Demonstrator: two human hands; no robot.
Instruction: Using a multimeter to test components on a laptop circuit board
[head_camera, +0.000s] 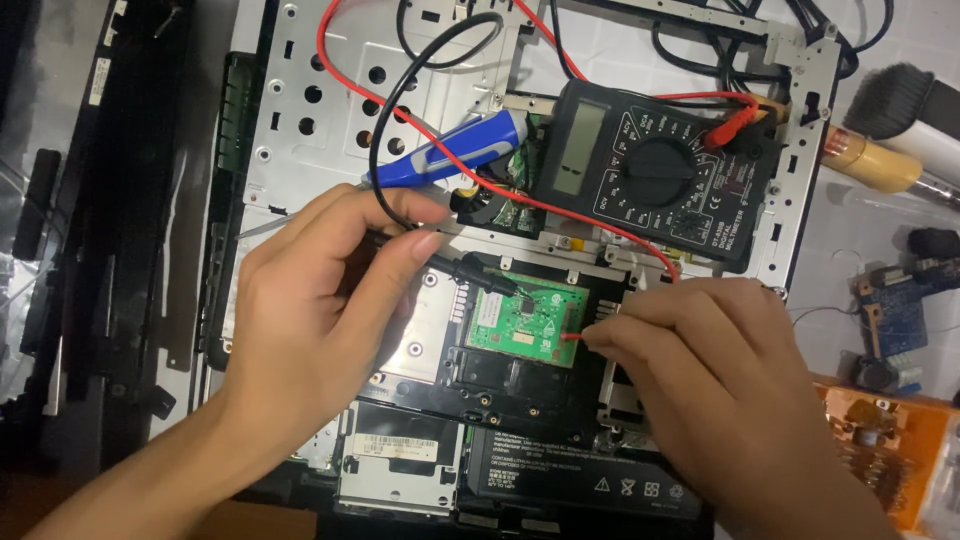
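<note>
A small green circuit board (523, 322) sits in the middle of an opened laptop chassis (300, 110), set among black and silver panels. The left hand (320, 300) pinches a black probe (470, 270) between thumb and forefinger, the probe lying low and slanted with its tip touching the upper left part of the board. The right hand (700, 360) is closed around a red probe (572, 337), most of it hidden under the fingers; only the short red tip shows, touching the board's right edge. A black wire (400, 90) and a red wire (345, 75) loop from the probes up across the metal frame to a black multimeter (655, 170) lying on the chassis just above the board, its dial in the centre and its grey screen to the left. A blue and white screwdriver (450, 150) lies tilted beside the meter's left side. Below the board lie a silver drive (400, 455) and a black battery (580, 480). On the table to the right are a brush (885, 130), a small blue board (895, 315) and an orange board (880, 450).
</note>
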